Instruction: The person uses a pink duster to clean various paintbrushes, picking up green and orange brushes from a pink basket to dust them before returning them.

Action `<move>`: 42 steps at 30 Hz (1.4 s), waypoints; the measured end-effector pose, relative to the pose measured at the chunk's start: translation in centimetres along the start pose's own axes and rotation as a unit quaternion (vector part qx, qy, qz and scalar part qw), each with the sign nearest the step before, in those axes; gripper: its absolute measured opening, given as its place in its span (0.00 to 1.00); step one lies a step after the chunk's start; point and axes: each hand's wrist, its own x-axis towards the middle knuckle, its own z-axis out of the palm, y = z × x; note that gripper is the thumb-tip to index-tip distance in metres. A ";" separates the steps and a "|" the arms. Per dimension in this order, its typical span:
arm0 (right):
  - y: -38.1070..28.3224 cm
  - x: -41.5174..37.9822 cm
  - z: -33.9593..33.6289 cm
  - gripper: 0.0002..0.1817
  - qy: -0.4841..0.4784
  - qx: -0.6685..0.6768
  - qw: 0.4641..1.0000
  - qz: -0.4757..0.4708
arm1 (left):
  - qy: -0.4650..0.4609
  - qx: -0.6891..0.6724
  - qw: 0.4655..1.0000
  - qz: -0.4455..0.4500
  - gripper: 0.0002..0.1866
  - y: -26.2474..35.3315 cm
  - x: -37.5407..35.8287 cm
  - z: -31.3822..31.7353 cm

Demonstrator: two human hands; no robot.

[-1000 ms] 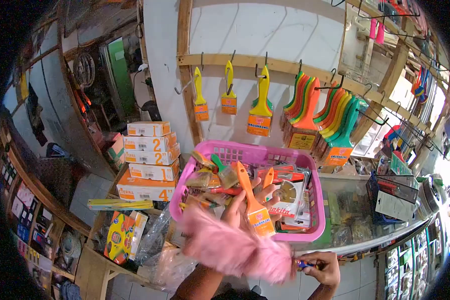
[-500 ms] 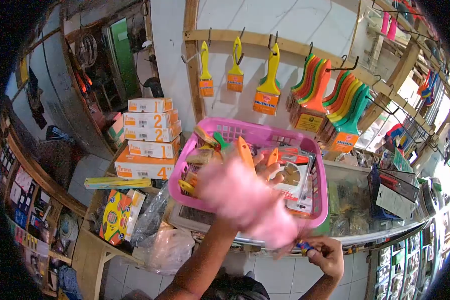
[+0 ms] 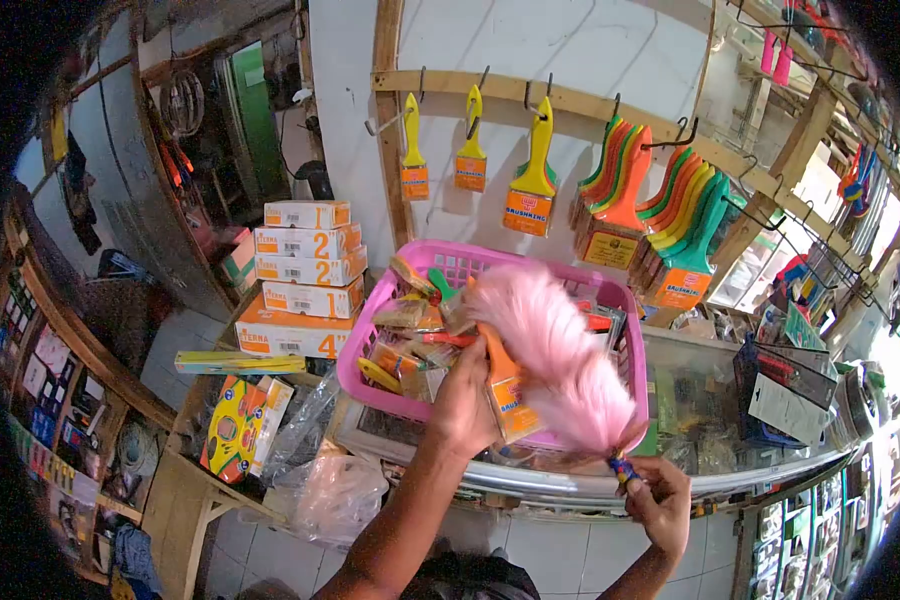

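My left hand (image 3: 464,405) is closed on an orange-handled paintbrush (image 3: 511,392) at the front of the pink plastic basket (image 3: 370,402). The brush's bristle end, in an orange label, points down. My right hand (image 3: 662,505) grips the short, multicoloured handle of a fluffy pink duster (image 3: 560,345) low at the right. The duster's head leans up and left across the basket, covering part of what lies inside. Other brushes and packaged tools show in the basket, among them a yellow-handled brush (image 3: 380,375).
Paintbrushes hang on hooks along a wooden rail (image 3: 590,112), with a bunch of coloured ones (image 3: 610,195) on the right. Stacked white and orange boxes (image 3: 300,300) stand left of the basket. A glass counter (image 3: 685,375) runs right. Clear plastic bags (image 3: 335,490) lie front left.
My left hand has drawn back toward the basket's front edge with the orange-handled paintbrush in it. The duster's head has swung up and right, off my left hand.
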 end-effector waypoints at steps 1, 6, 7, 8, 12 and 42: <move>0.4 -0.1 -0.5 0.16 -0.035 -0.019 0.999 -0.009 | -0.071 -0.024 0.997 0.023 0.31 -0.4 0.3 -0.8; 0.6 0.3 -1.1 0.15 -0.074 -0.049 0.994 -0.057 | -0.120 -0.082 0.989 0.014 0.29 -0.2 -0.3 -1.4; 0.2 0.5 -0.9 0.16 -0.050 -0.051 0.996 -0.057 | -0.080 -0.058 0.995 0.006 0.29 -0.1 -0.4 -1.3; 0.0 0.7 -0.3 0.16 -0.014 -0.030 0.997 -0.075 | -0.041 -0.033 0.999 0.000 0.29 0.1 -0.3 -1.1; -0.1 0.4 -0.4 0.17 -0.111 -0.117 0.983 -0.085 | -0.020 -0.050 0.997 0.049 0.28 0.1 -0.8 -0.4; -0.4 0.3 -0.3 0.18 -0.086 -0.058 0.993 -0.058 | -0.028 0.257 0.930 0.263 0.25 -2.4 0.2 -4.2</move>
